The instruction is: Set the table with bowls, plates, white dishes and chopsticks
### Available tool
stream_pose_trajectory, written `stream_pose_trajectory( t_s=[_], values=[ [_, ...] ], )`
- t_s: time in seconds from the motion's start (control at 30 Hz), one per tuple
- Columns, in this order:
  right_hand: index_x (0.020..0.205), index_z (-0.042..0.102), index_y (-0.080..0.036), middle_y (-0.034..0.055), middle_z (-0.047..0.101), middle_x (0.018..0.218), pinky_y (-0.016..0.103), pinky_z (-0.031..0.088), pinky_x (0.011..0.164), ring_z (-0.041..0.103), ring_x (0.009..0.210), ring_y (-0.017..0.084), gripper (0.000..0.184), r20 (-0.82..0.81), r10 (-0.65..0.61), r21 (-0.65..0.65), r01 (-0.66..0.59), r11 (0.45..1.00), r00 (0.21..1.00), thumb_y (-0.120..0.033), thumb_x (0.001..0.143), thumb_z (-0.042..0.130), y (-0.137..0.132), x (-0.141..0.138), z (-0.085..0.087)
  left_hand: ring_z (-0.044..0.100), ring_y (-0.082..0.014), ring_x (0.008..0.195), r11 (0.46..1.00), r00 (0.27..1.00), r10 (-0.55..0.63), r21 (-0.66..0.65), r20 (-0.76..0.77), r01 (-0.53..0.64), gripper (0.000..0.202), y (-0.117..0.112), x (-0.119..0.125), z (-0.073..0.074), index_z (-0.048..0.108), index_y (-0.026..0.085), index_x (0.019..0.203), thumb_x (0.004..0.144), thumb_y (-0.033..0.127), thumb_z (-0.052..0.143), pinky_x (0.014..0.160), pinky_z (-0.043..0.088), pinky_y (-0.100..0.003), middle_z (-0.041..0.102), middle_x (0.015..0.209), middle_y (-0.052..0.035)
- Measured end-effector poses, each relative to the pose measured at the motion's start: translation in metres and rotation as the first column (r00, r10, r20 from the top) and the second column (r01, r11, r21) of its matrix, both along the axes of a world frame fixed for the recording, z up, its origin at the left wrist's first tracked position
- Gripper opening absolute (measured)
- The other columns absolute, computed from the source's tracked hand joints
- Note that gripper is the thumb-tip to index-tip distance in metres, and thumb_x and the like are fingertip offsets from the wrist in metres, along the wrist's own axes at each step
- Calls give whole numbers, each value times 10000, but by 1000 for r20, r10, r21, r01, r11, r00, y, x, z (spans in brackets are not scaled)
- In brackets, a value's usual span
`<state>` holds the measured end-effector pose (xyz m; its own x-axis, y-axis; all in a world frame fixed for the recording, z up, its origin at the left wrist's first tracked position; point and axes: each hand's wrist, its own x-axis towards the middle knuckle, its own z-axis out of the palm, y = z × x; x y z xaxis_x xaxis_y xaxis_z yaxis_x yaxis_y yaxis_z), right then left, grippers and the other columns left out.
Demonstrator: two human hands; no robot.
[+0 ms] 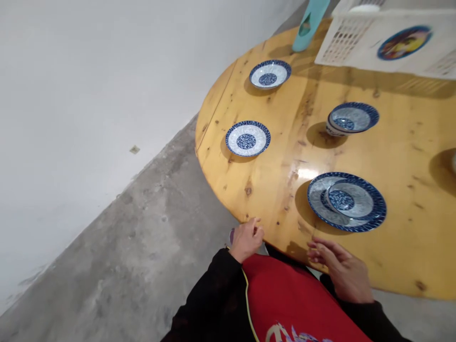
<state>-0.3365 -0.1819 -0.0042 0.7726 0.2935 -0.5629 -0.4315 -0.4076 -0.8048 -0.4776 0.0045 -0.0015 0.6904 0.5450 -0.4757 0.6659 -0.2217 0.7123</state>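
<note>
My left hand (246, 239) rests at the near edge of the round wooden table (285, 156), fingers curled inward, nothing visible in them. My right hand (342, 271) lies on the table edge with fingers loosely extended and holding nothing. Just beyond my right hand a blue-and-white bowl (349, 200) sits on a large blue-and-white plate (317, 202). Farther off are two small patterned plates (248, 138) (270, 74) and another bowl (352, 118).
A white plastic basket (356, 38) holding a colourful plate (404, 42) stands at the table's far side, beside a teal object (308, 23). A white wall and grey concrete floor (142, 247) lie left of the table. My red and black clothing fills the bottom.
</note>
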Motion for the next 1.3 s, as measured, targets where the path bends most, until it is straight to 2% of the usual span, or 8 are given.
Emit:
stream_pose_trajectory(
  t_s=[0.1, 0.27, 0.5, 0.7, 0.83, 0.97, 1.13, 1.3],
  values=[
    [909, 719, -181, 98, 765, 813, 330, 620, 588, 700, 620, 221, 551, -11, 77, -66, -77, 995, 997, -605, 564, 783, -5, -8, 0, 729, -260, 916, 998, 998, -55, 11, -16, 55, 483, -1, -4, 0, 681, 160, 1342, 969, 326, 422, 929, 551, -373, 795, 956, -81],
    [923, 716, -175, 102, 769, 832, 333, 622, 589, 697, 624, 218, 574, 32, 64, -79, -61, 995, 997, -608, 550, 764, -15, -1, 1, 729, -251, 904, 997, 998, -55, 46, -11, 56, 492, -5, -7, 4, 678, 163, 1351, 964, 332, 425, 912, 557, -354, 788, 941, -78],
    [895, 724, -190, 91, 765, 838, 310, 601, 548, 683, 616, 204, 505, 35, 112, 29, -114, 993, 993, -562, 561, 799, -15, 20, -1, 716, -212, 792, 995, 995, 93, 30, 30, -94, 488, -19, -10, 13, 661, 147, 1341, 959, 328, 418, 841, 562, -322, 778, 882, -52],
    [871, 725, -182, 93, 766, 815, 305, 587, 533, 682, 599, 204, 498, 7, 156, 81, -156, 984, 988, -548, 540, 791, -15, 37, -12, 731, -206, 811, 980, 981, 191, 65, -25, -189, 465, -37, -16, 17, 665, 190, 1322, 945, 332, 432, 854, 568, -313, 790, 925, -39],
    [889, 731, -183, 99, 770, 813, 308, 576, 524, 681, 597, 215, 507, -29, 235, 116, -231, 966, 971, -555, 547, 770, -9, 36, -24, 740, -203, 829, 966, 966, 258, 46, -31, -256, 446, -54, -25, 19, 669, 218, 1301, 953, 359, 429, 848, 577, -304, 798, 940, -31],
    [855, 740, -204, 96, 767, 785, 343, 592, 553, 683, 588, 235, 473, -18, 365, 133, -359, 924, 931, -585, 575, 729, 1, 24, -30, 734, -195, 803, 951, 949, 310, 27, -65, -308, 440, -66, -38, 18, 665, 202, 1294, 953, 354, 431, 842, 580, -308, 799, 925, -34],
    [868, 755, -204, 108, 774, 822, 359, 595, 595, 708, 628, 253, 482, 36, 443, 87, -445, 891, 896, -607, 611, 694, 9, 17, -35, 706, -178, 738, 940, 939, 341, 22, -38, -340, 449, -56, -43, 13, 668, 172, 1288, 949, 351, 435, 788, 574, -298, 790, 903, -42],
    [857, 751, -217, 109, 776, 815, 371, 596, 592, 711, 630, 265, 471, 65, 404, 64, -407, 911, 913, -615, 617, 682, 36, 7, -48, 693, -166, 720, 956, 956, 293, -8, 23, -293, 433, -17, -55, 6, 671, 189, 1277, 940, 361, 460, 733, 561, -277, 778, 886, -25]
  ],
)
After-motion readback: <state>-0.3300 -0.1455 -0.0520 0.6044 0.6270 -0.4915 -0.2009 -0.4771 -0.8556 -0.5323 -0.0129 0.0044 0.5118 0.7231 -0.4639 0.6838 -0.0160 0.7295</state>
